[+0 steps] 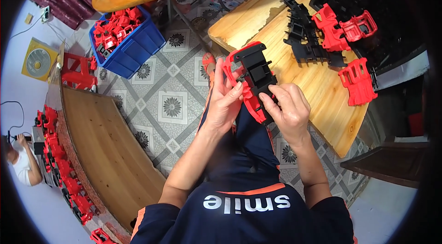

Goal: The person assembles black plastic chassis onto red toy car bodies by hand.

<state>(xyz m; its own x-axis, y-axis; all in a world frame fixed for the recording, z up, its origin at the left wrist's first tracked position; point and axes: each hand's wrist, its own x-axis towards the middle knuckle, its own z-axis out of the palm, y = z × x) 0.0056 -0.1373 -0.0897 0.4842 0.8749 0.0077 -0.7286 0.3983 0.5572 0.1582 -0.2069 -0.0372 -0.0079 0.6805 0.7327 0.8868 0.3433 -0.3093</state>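
The table (pixel 331 112) spans roughly twelve to two o'clock, close on our right, probably so that we need not stretch for what lies on it. The bin (pixel 140 52) stands between ten and eleven o'clock, heaped with red-and-black units (pixel 117 27); its high walls seem to keep them from spilling. Black frames (pixel 304 52) lie together toward one o'clock, with loose shells (pixel 357 82) nearer two, grouped by kind, we judge, for easy picking. At twelve o'clock, over our lap, we hold a black piece (pixel 258 69) against a red shell (pixel 252 104); we cannot tell whether they are fastened. Our left hand (pixel 223 105) cradles the shell from eight o'clock, apparently to steady it. Our right hand (pixel 292 112) pinches the black piece's lower end from four o'clock, likely for finer control.
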